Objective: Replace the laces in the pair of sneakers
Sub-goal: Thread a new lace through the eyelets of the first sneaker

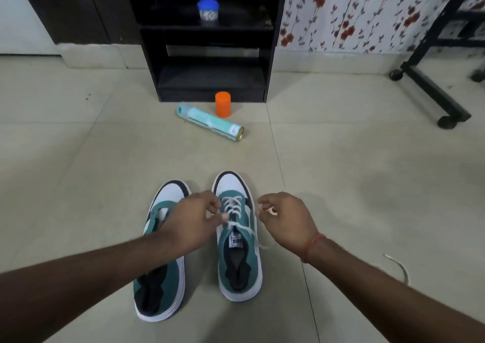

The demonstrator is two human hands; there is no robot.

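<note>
At the lower left of the frame, the left sneaker (160, 264) stands on the tiled floor (78, 159), teal with a white toe and sole, toe pointing up the frame; no lace shows in its eyelets, though the left hand (191, 219) covers part of them. That hand reaches across its front, its fingers (212, 206) curled, thumb and forefinger pinching one end of the white lace (232, 207) at the inner edge of the right sneaker (237, 237). The right sneaker sits just beside its pair, lower centre, with the lace criss-crossed through its front eyelets. To its right, the right hand (286, 222) has its fingers curled too, pinching the other lace end, which loops out past the shoe's outer side. A red thread circles that wrist. Farther right, lower in the frame, a loose white lace (400, 266) lies on the floor. Above centre lie a pale green spray can (210, 123) on its side and an upright orange cap (223, 104) before a black shelf unit (210, 41).
</note>
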